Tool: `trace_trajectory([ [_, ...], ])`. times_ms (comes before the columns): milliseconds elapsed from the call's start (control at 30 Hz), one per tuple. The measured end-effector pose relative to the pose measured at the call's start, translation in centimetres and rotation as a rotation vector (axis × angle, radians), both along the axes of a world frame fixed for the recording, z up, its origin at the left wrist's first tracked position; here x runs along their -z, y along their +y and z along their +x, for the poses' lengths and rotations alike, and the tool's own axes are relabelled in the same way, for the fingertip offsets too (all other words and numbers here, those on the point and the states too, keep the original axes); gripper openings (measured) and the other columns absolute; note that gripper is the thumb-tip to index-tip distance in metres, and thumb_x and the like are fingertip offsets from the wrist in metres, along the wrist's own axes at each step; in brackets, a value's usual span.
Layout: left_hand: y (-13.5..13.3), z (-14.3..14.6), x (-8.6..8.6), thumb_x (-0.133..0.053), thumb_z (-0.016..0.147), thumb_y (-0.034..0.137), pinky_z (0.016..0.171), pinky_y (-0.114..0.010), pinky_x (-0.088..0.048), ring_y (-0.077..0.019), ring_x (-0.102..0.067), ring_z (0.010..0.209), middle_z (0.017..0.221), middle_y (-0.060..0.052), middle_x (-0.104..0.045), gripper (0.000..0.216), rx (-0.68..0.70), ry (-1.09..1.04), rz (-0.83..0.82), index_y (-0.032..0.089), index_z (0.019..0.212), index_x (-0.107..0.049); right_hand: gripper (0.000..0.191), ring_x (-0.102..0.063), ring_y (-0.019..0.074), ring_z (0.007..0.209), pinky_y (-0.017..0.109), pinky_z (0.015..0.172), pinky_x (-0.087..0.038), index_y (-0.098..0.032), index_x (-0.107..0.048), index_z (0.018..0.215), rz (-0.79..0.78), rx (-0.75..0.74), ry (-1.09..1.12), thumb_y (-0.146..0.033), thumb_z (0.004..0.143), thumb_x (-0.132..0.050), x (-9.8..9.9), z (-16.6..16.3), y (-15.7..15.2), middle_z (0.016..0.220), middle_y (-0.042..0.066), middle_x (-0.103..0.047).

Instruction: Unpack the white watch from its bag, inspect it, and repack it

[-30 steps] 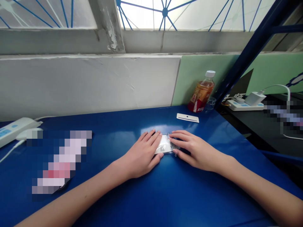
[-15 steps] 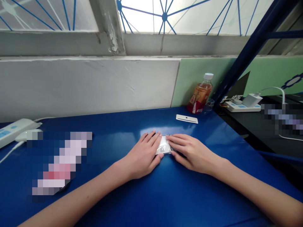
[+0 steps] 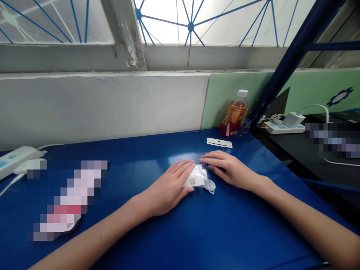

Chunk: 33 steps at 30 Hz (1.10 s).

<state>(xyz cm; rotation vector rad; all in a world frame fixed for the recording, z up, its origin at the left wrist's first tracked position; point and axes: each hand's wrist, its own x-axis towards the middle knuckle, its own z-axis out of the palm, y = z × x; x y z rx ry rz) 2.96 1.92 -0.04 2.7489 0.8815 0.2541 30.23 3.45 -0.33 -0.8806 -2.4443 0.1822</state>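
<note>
Your left hand [image 3: 168,187] lies flat, fingers pressing the left edge of the small clear packet [image 3: 198,177] on the blue table [image 3: 197,232]; your right hand [image 3: 227,168], open, touches its far right edge; neither grips it.

bench [image 3: 197,232] glossy blue. packet [image 3: 197,177] white in clear wrap, small dark square print, maybe a QR code. bottle [image 3: 234,114]: amber liquid, red label, white cap. card [image 3: 219,143] white.
</note>
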Motion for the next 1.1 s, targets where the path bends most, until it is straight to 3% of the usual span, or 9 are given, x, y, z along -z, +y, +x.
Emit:
trace_trajectory([
  [133,0.0,-0.1,0.0,-0.036,0.105,0.036,0.121,-0.046,-0.024,-0.0251,-0.020,0.150,0.161,-0.010,-0.027,0.054,0.022,-0.037,-0.018,0.020,0.155,-0.022,0.027,-0.068,0.0230,0.095,0.038,0.084,-0.055,-0.019,-0.069,0.116,0.039,-0.104,0.004,-0.016,0.097,-0.050,-0.6,0.1,0.0,0.105,0.011,-0.074],
  [267,-0.2,-0.1,0.0,-0.036,0.105,0.037,0.119,-0.048,-0.028,-0.0268,-0.022,0.149,0.161,-0.012,-0.026,0.053,-0.056,-0.092,-0.014,0.020,0.154,-0.024,0.022,-0.067,0.0207,0.089,0.035,0.078,-0.055,-0.020,-0.073,0.110,0.022,-0.108,0.138,-0.019,0.096,-0.056,-1.1,0.6,0.0,0.100,0.010,-0.073],
  [467,-0.6,0.0,-0.1,-0.036,0.103,0.034,0.117,-0.050,-0.032,-0.0296,-0.025,0.148,0.160,-0.017,-0.026,0.054,-0.185,-0.168,-0.003,0.016,0.153,-0.023,0.009,-0.065,0.0161,0.075,0.029,0.071,-0.053,-0.022,-0.075,0.089,-0.182,0.082,0.562,-0.024,0.090,-0.066,-2.8,0.1,-0.7,0.083,0.004,-0.071],
  [567,-0.6,-0.1,-0.1,-0.040,0.102,0.035,0.117,-0.051,-0.033,-0.0313,-0.027,0.147,0.159,-0.017,-0.028,0.058,-0.176,-0.184,0.015,0.017,0.153,-0.021,0.016,-0.061,0.0158,0.068,0.029,0.064,-0.051,-0.020,-0.071,0.077,-0.353,0.154,0.697,-0.032,0.088,-0.068,-3.4,-0.2,-0.8,0.074,0.003,-0.067],
  [833,-0.6,-0.5,0.0,-0.054,0.093,0.038,0.116,-0.054,-0.032,-0.0350,-0.021,0.148,0.162,-0.019,-0.015,0.088,-0.138,-0.277,0.068,0.019,0.156,0.004,0.029,-0.052,0.0134,0.058,0.028,0.058,-0.045,-0.017,-0.072,0.077,-0.675,0.249,0.700,-0.044,0.085,-0.068,-2.0,-0.7,-0.2,0.063,0.001,-0.062],
  [967,-0.6,-0.5,0.0,-0.068,0.083,0.048,0.114,-0.056,-0.033,-0.0386,-0.021,0.147,0.163,-0.017,-0.011,0.104,-0.087,-0.292,0.088,0.022,0.157,0.000,0.030,-0.053,0.0131,0.060,0.027,0.057,-0.045,-0.016,-0.075,0.083,-0.741,0.219,0.619,-0.045,0.087,-0.066,-0.9,-1.3,-0.3,0.070,0.003,-0.066],
  [1100,-0.4,-0.3,-0.2,-0.074,0.077,0.054,0.115,-0.055,-0.032,-0.0381,-0.026,0.146,0.159,-0.018,-0.027,0.105,-0.021,-0.227,0.064,0.022,0.155,-0.014,0.031,-0.058,0.0150,0.063,0.028,0.060,-0.049,-0.016,-0.075,0.093,-0.760,0.187,0.538,-0.044,0.090,-0.061,-0.1,-1.7,-0.5,0.077,0.005,-0.070],
])
